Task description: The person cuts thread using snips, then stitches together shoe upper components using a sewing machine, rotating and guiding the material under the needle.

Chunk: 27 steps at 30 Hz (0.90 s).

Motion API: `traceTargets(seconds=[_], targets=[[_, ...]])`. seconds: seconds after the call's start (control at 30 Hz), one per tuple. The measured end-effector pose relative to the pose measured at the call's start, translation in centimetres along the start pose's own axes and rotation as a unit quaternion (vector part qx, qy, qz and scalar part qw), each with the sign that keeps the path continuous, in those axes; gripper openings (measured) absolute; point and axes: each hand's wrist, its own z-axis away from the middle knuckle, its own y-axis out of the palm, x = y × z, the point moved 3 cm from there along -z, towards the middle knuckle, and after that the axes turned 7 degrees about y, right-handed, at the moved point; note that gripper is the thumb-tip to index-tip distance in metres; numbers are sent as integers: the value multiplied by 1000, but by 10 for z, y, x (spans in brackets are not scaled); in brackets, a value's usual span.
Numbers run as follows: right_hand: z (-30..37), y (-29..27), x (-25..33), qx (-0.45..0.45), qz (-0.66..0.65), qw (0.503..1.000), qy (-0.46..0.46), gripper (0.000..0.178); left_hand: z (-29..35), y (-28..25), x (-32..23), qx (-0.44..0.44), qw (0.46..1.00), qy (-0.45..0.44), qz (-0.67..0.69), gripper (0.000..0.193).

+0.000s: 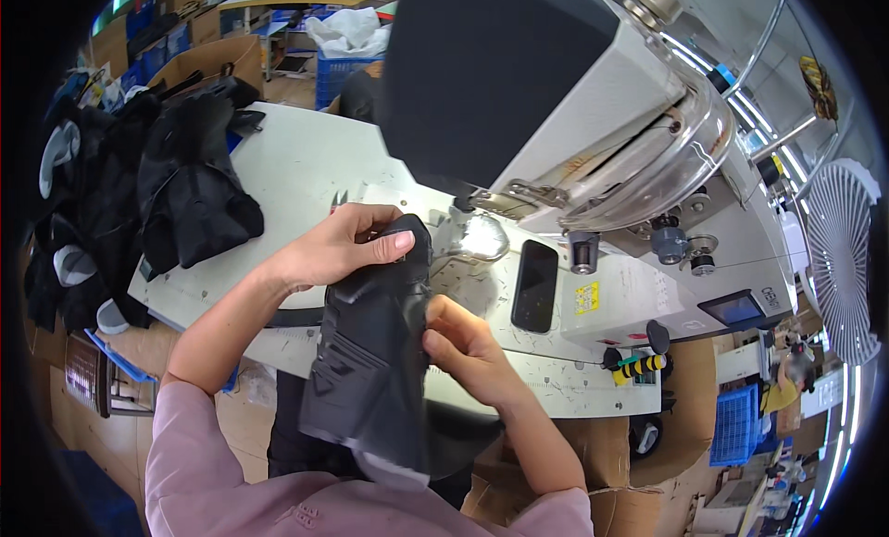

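Observation:
Between both hands hangs a black shoe upper (370,361) with raised slanted ribs on its side and a pale lining showing at the bottom end. My left hand (343,245) grips its top end, thumb laid across the front and fingers behind. At its right edge, my right hand (468,352) pinches the material between thumb and fingers. The piece is held over the near edge of the white work table (296,153), in front of the sewing machine (593,120). The machine's lit needle area lies just beyond the upper, apart from it.
A dark phone (535,287) lies on the table right of my hands. Several black shoe uppers (194,185) are heaped at the left. Snips (338,202) lie behind my left hand. A yellow-black striped tool (641,368) sits at the right edge; a cardboard box (690,398) stands below.

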Motion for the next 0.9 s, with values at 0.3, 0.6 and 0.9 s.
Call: traceTargets(seconds=[0.3, 0.6, 0.9], targets=[[6, -39, 17, -150, 12, 988, 29, 23, -30, 22, 3, -98, 995, -6, -17, 40], [-7, -35, 4, -221, 23, 972, -73, 26, -48, 12, -9, -155, 981, 100, -59, 22], [-2, -24, -2, -265, 63, 954, -127, 48, -62, -1, 15, -66, 968, 144, -196, 25]])
